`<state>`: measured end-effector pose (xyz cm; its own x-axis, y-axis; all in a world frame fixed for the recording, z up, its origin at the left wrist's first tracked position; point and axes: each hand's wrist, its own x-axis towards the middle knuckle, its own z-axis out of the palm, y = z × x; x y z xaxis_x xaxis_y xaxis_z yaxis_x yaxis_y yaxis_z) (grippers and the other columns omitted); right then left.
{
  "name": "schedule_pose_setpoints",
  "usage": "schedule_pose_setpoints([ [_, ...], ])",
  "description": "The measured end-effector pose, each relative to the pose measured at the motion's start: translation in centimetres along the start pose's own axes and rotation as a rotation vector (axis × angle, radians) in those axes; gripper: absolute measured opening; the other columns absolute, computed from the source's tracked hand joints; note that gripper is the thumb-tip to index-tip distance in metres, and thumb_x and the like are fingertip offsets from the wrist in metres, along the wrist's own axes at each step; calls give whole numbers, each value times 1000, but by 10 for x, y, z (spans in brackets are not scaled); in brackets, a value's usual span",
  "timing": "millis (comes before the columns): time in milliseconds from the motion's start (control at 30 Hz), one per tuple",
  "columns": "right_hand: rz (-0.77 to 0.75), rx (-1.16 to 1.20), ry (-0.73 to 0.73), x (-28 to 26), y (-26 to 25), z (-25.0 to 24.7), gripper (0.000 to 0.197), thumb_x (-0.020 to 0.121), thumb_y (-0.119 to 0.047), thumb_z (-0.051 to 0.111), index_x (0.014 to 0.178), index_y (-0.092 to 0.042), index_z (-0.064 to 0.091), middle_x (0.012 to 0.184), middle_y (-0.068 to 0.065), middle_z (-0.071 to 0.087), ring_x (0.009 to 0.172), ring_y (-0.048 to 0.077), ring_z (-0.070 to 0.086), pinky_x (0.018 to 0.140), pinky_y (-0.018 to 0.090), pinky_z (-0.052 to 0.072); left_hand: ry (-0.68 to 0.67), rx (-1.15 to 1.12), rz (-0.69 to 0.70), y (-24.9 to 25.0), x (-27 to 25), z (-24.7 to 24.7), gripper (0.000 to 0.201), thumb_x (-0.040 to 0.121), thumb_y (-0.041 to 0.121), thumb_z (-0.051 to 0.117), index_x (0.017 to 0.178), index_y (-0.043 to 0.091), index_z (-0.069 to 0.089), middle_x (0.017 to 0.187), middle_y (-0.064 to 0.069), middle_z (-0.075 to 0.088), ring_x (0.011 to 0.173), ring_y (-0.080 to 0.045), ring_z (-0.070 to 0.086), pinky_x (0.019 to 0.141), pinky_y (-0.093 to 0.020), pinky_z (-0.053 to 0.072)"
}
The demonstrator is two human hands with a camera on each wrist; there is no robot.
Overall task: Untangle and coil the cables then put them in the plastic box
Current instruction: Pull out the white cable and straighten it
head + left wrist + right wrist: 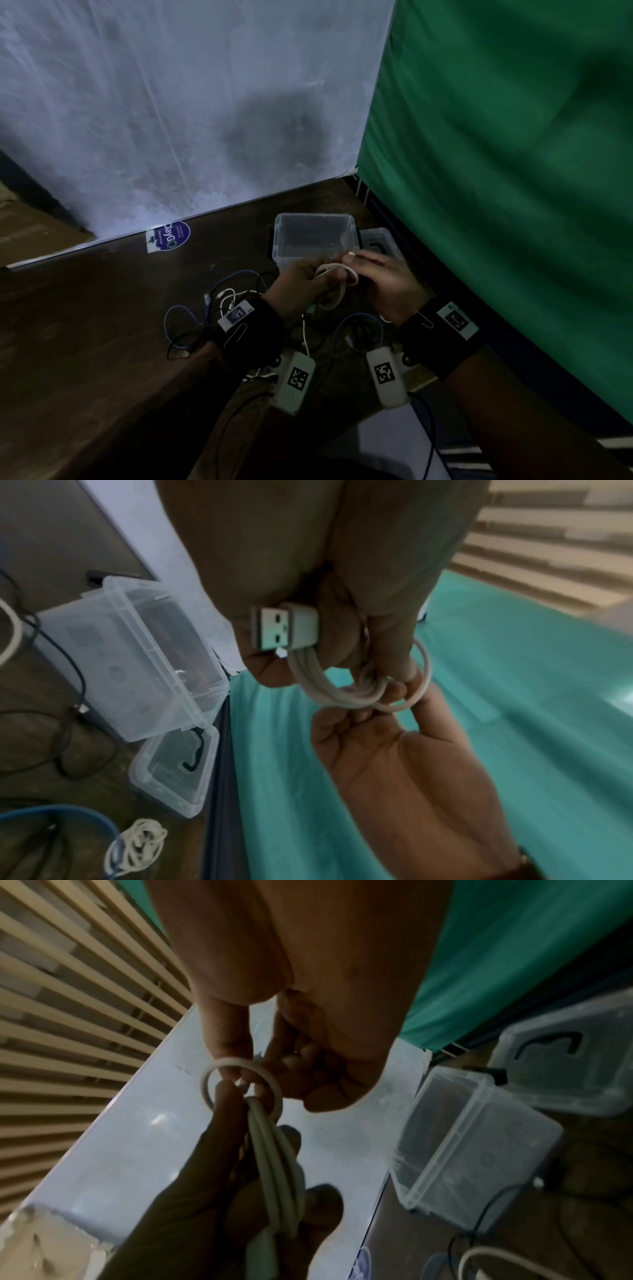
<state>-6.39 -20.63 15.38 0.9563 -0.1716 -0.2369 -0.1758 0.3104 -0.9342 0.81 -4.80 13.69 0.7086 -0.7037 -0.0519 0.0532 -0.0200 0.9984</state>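
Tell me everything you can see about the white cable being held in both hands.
The white cable is a smooth, rubbery-looking cord wound into a small bundle of several loops, held above the table near the clear plastic box. The left hand grips the bundle, with its USB-A plug against the palm. The right hand pinches the free end, wrapping one loop crosswise around the bundle.

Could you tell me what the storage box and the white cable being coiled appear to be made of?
Storage box: clear, slightly frosted plastic; the table shows through its walls. White cable: smooth, matte sheath, probably rubbery plastic, bending into tight loops; its USB plug has a shiny metal shell.
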Motion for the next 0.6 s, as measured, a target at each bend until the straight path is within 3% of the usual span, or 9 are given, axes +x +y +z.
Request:
schedule_pose_setpoints([
  [67,-41,-120,-9,-2,-6,0,18,94,-13,60,103,-3,72,98,10,74,91,22,71,82,33,57,9,-5,0,-2,-1,1,23,84,31,64,99,14,67,76,5,68,68,-7,63,61,-22,50],
  [133,-193,-263,116,2,-15,-4,11,94,-13,61,93,-9,72,83,-1,72,75,7,65,70,23,51,-1,-129,-66,-6,-1,2,28,80,33,64,99,13,63,68,5,62,60,-7,57,54,-21,46],
  [200,-350,-316,240,10,-26,-14,12,93,-13,63,91,-3,70,82,7,66,65,2,57,65,17,46,11,-312,-164,-10,0,3,28,82,27,63,101,8,60,67,1,58,57,-9,54,50,-20,44],
  [267,-437,-326,274,13,-32,-18,15,93,-13,64,92,1,69,82,13,62,62,2,54,65,15,46,25,-391,-231,-11,2,5,19,90,16,57,104,3,57,67,-2,56,53,-8,55,46,-19,43],
  [333,-443,-300,309,17,-30,-20,10,93,-14,65,91,-7,71,77,6,63,62,3,55,61,13,45,4,-439,-234,-8,4,6,12,97,7,47,105,1,53,63,0,58,48,-6,55,45,-18,44],
  [400,-411,-227,331,18,-30,-23,8,92,-14,66,88,-15,72,73,-2,66,65,6,59,57,17,45,-13,-473,-194,-6,4,6,13,98,6,44,107,0,52,64,0,59,51,-8,55,50,-20,46],
  [467,-384,-216,288,18,-29,-30,9,91,-11,66,86,-16,71,72,-3,67,67,10,60,57,22,44,-1,-480,-148,-4,5,2,15,98,6,44,109,-1,53,68,-1,57,55,-11,54,56,-25,49],
  [533,-356,-289,217,15,-22,-36,11,90,-6,65,89,-16,70,76,-3,70,70,9,62,60,22,46,28,-513,-123,-4,7,-3,15,99,7,43,102,0,56,70,-3,58,59,-15,55,59,-29,51],
  [600,-318,-358,149,12,-10,-36,13,92,-7,64,99,-14,71,89,0,74,80,11,67,71,24,52,52,-563,-123,-2,9,-4,15,99,7,43,97,4,58,73,-6,59,65,-17,58,61,-32,53],
])
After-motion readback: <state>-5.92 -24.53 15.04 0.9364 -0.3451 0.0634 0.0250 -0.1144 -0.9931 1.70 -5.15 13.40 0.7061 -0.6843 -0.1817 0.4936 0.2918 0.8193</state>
